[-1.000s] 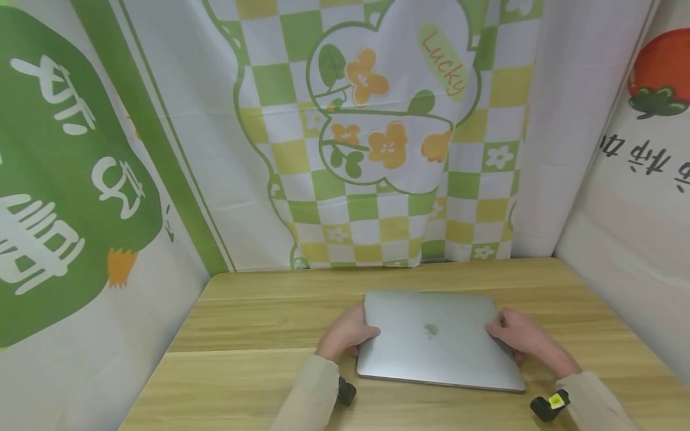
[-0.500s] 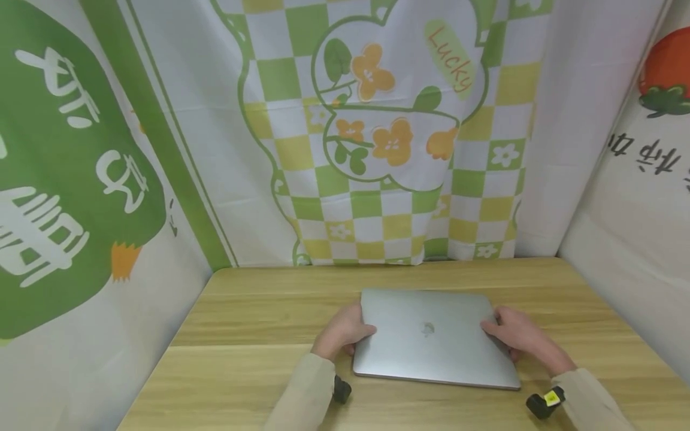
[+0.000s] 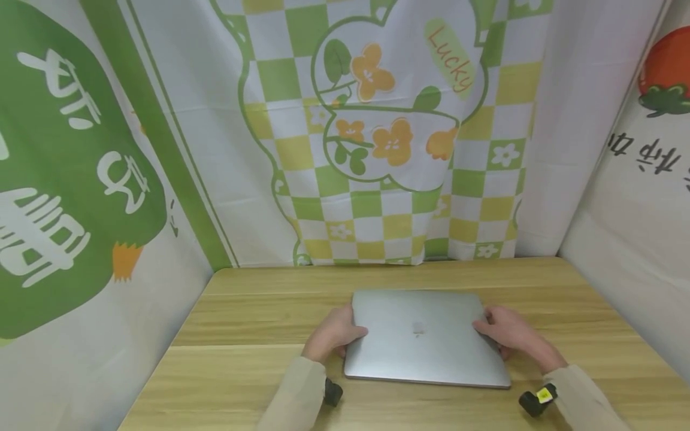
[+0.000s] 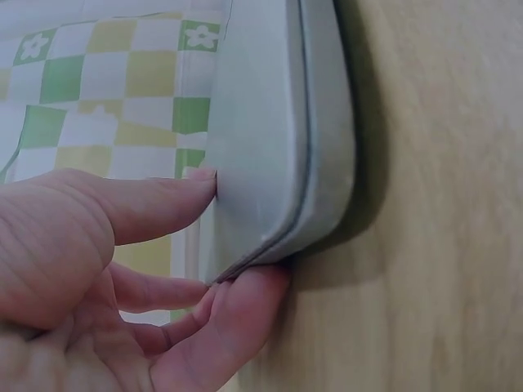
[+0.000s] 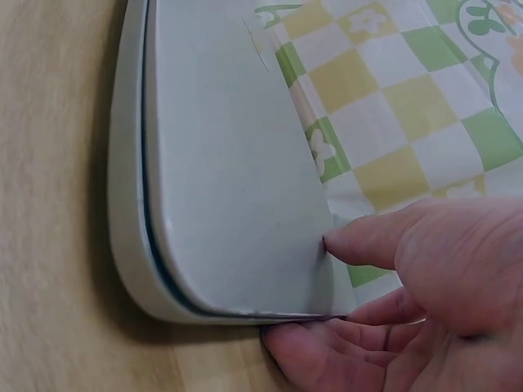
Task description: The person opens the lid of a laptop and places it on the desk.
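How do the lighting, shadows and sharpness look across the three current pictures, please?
Head view: soft light, a pale sheen on the laptop lid, and its logo looks smeared; left wrist view: a dark shadow on the table along the laptop's edge, wood grain soft; right wrist view: a similar shadow along the laptop's edge, grain also blurry.

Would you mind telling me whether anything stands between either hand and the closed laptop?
Nothing visible does: the left hand and the right hand grip the closed silver Apple laptop directly by its opposite sides, and no other object shows between them and its edges.
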Demonstrator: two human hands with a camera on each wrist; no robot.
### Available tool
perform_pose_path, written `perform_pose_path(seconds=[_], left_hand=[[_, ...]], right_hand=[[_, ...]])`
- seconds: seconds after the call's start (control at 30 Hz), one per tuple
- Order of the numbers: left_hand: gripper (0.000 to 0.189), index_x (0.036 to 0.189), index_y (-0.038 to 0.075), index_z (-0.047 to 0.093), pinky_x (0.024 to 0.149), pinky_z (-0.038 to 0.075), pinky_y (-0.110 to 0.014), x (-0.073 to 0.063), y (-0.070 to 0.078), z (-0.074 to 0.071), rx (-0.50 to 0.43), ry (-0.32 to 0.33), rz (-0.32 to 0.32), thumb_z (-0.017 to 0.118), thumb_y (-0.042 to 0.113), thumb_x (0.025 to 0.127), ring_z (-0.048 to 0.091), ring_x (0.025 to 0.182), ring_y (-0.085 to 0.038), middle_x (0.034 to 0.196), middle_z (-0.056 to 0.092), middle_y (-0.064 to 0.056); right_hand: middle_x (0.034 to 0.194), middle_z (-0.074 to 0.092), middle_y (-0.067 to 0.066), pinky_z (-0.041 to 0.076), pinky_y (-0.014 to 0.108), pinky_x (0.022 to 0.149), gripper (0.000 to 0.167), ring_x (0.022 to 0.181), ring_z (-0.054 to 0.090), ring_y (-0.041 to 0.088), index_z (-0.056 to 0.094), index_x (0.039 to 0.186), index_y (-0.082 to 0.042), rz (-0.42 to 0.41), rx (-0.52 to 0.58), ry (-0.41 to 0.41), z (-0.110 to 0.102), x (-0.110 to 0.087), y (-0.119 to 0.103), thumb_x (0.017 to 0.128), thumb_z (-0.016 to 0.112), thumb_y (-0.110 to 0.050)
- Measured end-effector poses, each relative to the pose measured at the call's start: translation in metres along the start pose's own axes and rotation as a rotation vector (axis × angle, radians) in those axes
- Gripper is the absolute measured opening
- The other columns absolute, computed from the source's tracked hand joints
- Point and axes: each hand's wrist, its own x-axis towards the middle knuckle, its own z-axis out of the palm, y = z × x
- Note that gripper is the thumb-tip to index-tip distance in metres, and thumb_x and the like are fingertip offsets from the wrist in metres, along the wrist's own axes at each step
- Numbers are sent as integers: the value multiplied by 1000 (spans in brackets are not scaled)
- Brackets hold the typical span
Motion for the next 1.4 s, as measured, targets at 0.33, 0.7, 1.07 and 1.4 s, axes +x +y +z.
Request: perform_pose_path(seconds=[0.33, 0.7, 1.07, 1.4], left_hand=[[62, 137, -7, 42, 38, 54, -35, -5, -4, -3, -1, -1, -11, 72, 17, 88, 61, 48, -24, 103, 64, -30], [65, 139, -8, 38, 38, 54, -37, -12, -7, -3, 6, 7, 3, 71, 16, 89, 60, 48, -24, 103, 63, -32], [65, 137, -11, 37, 37, 53, -34, -18, -10, -7, 33, 2, 11, 70, 19, 90, 60, 45, -23, 101, 61, -31], [66, 138, -12, 35, 38, 53, -32, -25, -14, -9, 74, -19, 9, 68, 21, 92, 60, 45, -23, 97, 62, -30]], right_hand=[[62, 51, 4, 50, 29, 40, 20, 45, 54, 17, 53, 89, -6, 7, 21, -11, 4, 0, -5, 95, 61, -23], [64, 51, 4, 50, 29, 40, 18, 47, 53, 17, 53, 91, -6, 25, 28, -17, 10, -3, -9, 95, 61, -21], [66, 51, 5, 50, 29, 41, 18, 48, 54, 18, 54, 93, -5, 16, 27, -34, 9, -9, -17, 96, 61, -21], [66, 51, 6, 50, 29, 41, 20, 49, 54, 19, 53, 95, -4, 19, 31, -33, 11, -10, -20, 95, 62, -22]])
